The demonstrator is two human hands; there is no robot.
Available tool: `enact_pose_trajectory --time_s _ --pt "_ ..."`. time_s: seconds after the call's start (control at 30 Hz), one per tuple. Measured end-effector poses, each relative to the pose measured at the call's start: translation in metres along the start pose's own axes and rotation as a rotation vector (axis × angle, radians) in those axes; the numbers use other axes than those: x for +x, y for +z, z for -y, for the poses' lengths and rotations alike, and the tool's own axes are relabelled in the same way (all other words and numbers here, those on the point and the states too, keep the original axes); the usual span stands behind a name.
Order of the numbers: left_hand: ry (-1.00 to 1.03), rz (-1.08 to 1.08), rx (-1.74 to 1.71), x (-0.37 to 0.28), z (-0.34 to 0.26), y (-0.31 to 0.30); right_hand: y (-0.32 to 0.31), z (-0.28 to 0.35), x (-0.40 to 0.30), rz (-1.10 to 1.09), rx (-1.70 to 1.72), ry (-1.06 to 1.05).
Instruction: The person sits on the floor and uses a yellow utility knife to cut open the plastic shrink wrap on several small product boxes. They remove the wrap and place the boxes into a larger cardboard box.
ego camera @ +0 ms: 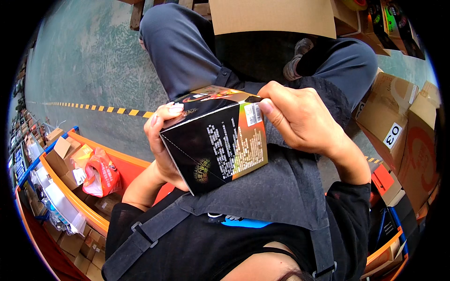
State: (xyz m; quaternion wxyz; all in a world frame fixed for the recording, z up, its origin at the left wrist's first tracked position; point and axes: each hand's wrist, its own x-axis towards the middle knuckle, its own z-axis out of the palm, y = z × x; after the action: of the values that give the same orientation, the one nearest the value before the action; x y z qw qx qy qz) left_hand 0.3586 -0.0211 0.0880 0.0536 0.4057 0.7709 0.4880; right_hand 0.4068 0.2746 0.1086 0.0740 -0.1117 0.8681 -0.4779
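A glossy black and gold printed cardboard box [218, 147] is held tilted above my lap, in front of the dark apron [274, 189]. Around its left side wraps my left hand [160, 137], the fingers over the upper edge and the palm against the side. My right hand [302, 116] pinches a small black tab [252, 99] at the box's upper right corner between thumb and forefinger. Close by the pinched corner is a white barcode label [253, 114] on the face with dense printed text. What is inside the box is hidden.
A large brown carton flap [272, 17] spans the top, beyond my knees. Taped cartons [383, 105] stand at the right. On the left, an orange-edged shelf [81, 203] holds an opened carton [63, 154] and a red plastic bag [102, 172]. Striped tape [105, 109] crosses the green floor.
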Motion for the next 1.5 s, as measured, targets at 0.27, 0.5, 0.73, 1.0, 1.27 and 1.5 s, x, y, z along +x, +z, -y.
enact_pose_trajectory --time_s 0.27,0.5,0.73,1.0,1.27,1.5 --pt "0.024 0.025 -0.066 0.005 0.003 0.001 0.013 0.005 -0.002 -0.188 -0.12 0.063" --pt "0.034 0.029 -0.118 0.01 -0.003 0.005 0.016 0.019 -0.005 -0.285 -0.346 0.03" --pt "0.059 0.064 -0.037 0.011 -0.007 -0.001 0.017 0.023 -0.006 -0.346 -0.478 -0.042" --pt "0.101 0.025 0.004 0.009 -0.006 0.005 0.015 0.029 -0.007 -0.34 -0.536 -0.08" --pt "0.066 0.071 0.118 0.007 -0.011 0.0 0.017 0.027 -0.009 -0.368 -0.625 -0.112" --pt "0.101 0.111 0.116 0.018 -0.01 -0.003 -0.024 0.051 -0.003 -0.463 -0.423 -0.136"
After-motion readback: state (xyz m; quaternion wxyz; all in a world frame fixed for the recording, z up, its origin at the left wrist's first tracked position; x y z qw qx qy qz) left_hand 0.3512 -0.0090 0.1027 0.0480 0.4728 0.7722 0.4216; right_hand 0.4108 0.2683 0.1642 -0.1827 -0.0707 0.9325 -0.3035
